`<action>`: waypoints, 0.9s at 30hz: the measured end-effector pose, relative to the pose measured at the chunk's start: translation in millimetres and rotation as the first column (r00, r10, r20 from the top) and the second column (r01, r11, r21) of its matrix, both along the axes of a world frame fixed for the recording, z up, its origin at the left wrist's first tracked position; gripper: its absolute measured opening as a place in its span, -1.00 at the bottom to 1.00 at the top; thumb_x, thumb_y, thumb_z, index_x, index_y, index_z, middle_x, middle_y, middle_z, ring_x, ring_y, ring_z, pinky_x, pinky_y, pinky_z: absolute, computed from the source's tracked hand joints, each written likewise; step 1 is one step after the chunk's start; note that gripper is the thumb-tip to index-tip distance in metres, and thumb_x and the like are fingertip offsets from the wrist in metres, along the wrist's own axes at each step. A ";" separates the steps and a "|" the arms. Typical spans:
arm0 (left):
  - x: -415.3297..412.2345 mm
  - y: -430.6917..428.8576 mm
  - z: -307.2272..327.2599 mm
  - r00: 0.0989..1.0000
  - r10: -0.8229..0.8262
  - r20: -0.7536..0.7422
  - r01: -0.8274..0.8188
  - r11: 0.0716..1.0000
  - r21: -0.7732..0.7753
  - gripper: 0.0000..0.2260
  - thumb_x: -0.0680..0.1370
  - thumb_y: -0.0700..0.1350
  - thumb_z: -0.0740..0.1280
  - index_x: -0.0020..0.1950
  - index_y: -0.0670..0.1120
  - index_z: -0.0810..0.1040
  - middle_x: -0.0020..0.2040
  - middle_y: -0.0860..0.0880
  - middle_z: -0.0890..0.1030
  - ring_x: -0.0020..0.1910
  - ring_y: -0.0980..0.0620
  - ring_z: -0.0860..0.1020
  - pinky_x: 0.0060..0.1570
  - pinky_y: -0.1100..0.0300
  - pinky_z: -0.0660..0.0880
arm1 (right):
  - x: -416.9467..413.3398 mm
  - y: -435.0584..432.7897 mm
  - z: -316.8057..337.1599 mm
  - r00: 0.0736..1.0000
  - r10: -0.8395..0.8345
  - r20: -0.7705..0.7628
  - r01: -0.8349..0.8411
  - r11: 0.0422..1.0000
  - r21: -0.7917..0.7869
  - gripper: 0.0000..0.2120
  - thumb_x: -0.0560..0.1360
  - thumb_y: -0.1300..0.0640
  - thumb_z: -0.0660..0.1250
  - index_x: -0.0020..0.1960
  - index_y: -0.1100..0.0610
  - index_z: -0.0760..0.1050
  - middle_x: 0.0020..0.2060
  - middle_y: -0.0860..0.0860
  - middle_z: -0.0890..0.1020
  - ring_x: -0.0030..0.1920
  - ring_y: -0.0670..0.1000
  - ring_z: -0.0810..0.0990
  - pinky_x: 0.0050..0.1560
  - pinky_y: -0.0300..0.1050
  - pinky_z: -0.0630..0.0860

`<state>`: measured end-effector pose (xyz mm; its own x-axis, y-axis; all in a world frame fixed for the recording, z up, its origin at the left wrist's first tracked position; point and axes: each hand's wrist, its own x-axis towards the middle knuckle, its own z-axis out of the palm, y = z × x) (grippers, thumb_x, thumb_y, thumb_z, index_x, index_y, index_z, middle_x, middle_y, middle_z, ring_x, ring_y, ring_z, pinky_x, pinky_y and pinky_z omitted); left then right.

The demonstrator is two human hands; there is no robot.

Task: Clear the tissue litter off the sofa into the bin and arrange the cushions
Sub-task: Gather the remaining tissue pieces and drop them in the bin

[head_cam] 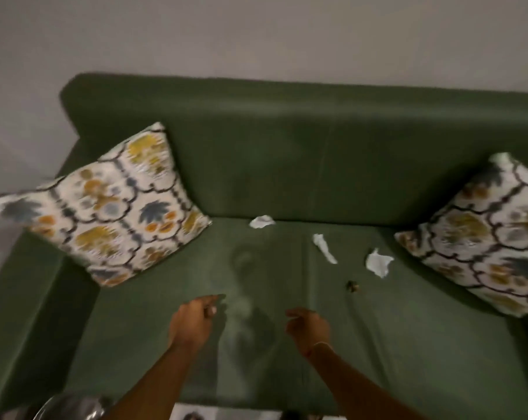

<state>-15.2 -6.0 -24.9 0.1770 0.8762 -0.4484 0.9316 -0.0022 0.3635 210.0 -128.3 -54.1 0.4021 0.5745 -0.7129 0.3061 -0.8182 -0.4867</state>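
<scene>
Three white crumpled tissues lie on the green sofa seat: one tissue by the backrest, a long one in the middle, a third tissue to the right. A floral cushion leans at the left end, tilted on a corner. Another floral cushion rests at the right end. My left hand and my right hand hover over the seat's front middle, both with loosely curled fingers and nothing in them, well short of the tissues.
A small dark scrap lies on the seat near the right tissue. A shiny round metal object, perhaps a bin's rim, shows at the bottom left. Printed paper sits at the bottom edge. A plain wall stands behind the sofa.
</scene>
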 end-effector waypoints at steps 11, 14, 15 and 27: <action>196.2 114.9 -80.4 0.993 -0.109 -0.043 0.114 0.981 0.157 -0.67 0.51 -0.08 0.33 0.27 -0.05 0.48 0.21 -0.21 0.56 0.20 -0.28 0.52 0.11 -0.12 0.50 | 160.4 -9.2 -78.2 0.948 -0.023 0.317 0.003 0.998 0.064 -0.45 0.52 0.04 0.32 0.46 -0.07 0.23 0.42 0.03 0.37 0.41 0.09 0.31 0.39 0.04 0.35; 213.0 137.0 -113.6 0.997 0.066 -0.028 -0.061 0.986 0.154 -0.59 0.47 0.05 0.36 0.24 -0.13 0.50 0.23 -0.26 0.53 0.24 -0.31 0.48 0.17 -0.13 0.47 | 167.2 -9.2 -103.6 0.920 0.061 0.388 -0.081 0.996 0.034 -0.44 0.54 0.07 0.27 0.49 -0.08 0.17 0.43 0.03 0.32 0.37 0.10 0.31 0.30 0.04 0.45; 216.2 140.8 -124.6 0.993 0.114 -0.028 -0.108 0.984 0.145 -0.57 0.45 0.09 0.36 0.22 -0.14 0.52 0.22 -0.27 0.54 0.24 -0.31 0.49 0.17 -0.12 0.48 | 167.2 -12.3 -112.0 0.899 0.093 0.428 -0.116 0.993 0.027 -0.48 0.55 0.07 0.26 0.47 -0.08 0.21 0.40 0.02 0.34 0.34 0.09 0.32 0.24 0.02 0.50; 227.7 117.9 -137.3 0.993 -0.106 -0.055 0.112 0.986 0.125 -0.86 0.48 -0.17 0.33 -0.09 0.02 0.66 0.00 -0.22 0.68 0.01 -0.31 0.61 0.02 -0.04 0.53 | 202.7 -22.7 -107.8 0.922 -0.107 0.372 0.025 0.975 0.220 -0.81 0.49 0.14 0.34 0.06 -0.04 0.62 0.02 0.00 0.64 0.03 0.05 0.60 0.07 -0.07 0.53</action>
